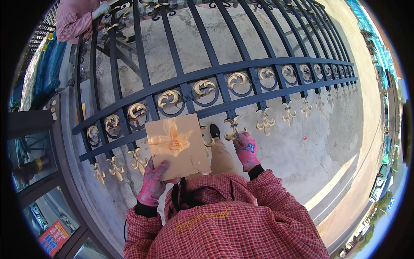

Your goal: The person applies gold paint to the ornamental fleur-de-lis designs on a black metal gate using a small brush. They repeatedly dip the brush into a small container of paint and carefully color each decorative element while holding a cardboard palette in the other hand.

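Note:
My left hand (152, 184), in a pink glove, grips the lower left corner of a square piece of cardboard (183, 157). A gold-orange smear of paint runs down the middle of the cardboard. To the right, my right hand (247, 152), also in a pink glove, is closed with its fingertips against a gold fleur-de-lis finial (233, 124). Whatever lies between those fingers is hidden. The finial hangs from the near edge of a dark metal fence panel (228, 105). Gold-tinted scrolls (206, 87) fill the band between its two rails.
A person in a checked sleeve (74, 20) leans at the panel's far left, a light-gloved hand (101, 9) on it. Dark legs of a stand (129, 60) show beneath the bars. A glass-paned frame (32, 159) stands at left. Concrete floor (297, 159) lies to the right.

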The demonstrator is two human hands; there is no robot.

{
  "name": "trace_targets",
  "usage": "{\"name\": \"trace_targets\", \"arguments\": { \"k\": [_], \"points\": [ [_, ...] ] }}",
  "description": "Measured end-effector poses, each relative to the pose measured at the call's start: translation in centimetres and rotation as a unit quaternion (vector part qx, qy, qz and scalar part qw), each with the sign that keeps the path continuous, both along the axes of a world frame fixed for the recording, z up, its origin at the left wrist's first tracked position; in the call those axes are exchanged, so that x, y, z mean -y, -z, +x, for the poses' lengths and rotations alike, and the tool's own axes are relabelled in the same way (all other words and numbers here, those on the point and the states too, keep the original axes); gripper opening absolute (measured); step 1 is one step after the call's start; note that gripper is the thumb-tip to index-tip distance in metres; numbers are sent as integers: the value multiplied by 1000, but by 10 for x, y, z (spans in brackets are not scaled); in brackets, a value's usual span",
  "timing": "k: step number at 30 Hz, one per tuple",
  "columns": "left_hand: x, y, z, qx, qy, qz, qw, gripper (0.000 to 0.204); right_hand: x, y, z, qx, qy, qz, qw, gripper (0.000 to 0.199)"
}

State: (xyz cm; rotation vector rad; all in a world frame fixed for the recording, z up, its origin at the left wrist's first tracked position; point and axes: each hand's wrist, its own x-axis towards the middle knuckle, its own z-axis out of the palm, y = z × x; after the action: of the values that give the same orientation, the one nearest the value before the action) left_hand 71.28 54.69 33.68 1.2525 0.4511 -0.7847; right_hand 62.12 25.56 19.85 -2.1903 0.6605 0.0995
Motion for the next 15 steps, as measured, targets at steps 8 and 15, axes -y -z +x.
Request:
{"name": "trace_targets", "arguments": {
  "k": [8,15],
  "points": [
    [1,1,6,-5,9,-4,1000,47,-6,-22,23,37,-43,-14,998,12],
    [-3,4,3,-3,-5,-17,1000,49,-7,-30,20,52,-74,-45,995,10]
  ]
}}
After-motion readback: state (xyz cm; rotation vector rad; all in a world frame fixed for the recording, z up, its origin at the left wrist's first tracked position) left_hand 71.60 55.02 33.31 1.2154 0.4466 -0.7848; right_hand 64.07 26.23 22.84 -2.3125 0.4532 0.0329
